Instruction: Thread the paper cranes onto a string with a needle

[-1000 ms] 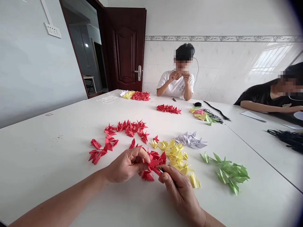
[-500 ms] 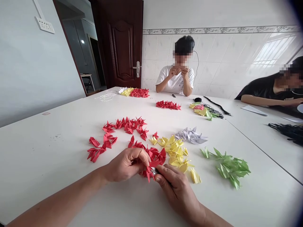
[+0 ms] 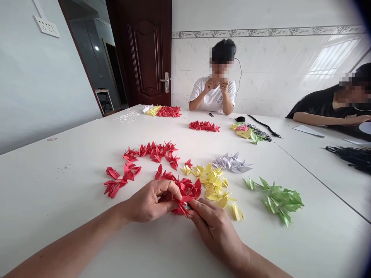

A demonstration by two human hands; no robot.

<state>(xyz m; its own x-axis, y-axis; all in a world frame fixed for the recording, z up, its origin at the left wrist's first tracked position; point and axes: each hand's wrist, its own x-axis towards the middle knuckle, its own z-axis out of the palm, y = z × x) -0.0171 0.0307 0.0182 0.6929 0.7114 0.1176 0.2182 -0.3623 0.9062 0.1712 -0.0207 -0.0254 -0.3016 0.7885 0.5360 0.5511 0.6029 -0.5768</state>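
My left hand (image 3: pixel 155 200) pinches a red paper crane (image 3: pixel 181 208) between thumb and fingertips, just above the table. My right hand (image 3: pixel 216 224) is closed around a small metal tool (image 3: pixel 188 206). Only a short grey bit of it shows between the fingers, right against the crane, so its kind is hidden. Directly behind both hands lies a heap of red paper cranes (image 3: pixel 189 187). More red cranes (image 3: pixel 155 150) form a curved row farther left. Yellow paper cranes (image 3: pixel 213 179) lie beyond my right hand, beside pale lilac cranes (image 3: pixel 232 162) and green cranes (image 3: pixel 282 200).
Across the white table (image 3: pixel 72 197) sits a person in a white shirt (image 3: pixel 213 94), both hands raised. At the right another person (image 3: pixel 324 102) leans on the table. Black cords (image 3: pixel 350 156), a red crane pile (image 3: pixel 204 126) and white strings (image 3: pixel 127 116) lie about.
The red crane in my left hand has tilted, and less of the metal tool shows. Both hands keep nearly the same place while the whole view shifts slightly.
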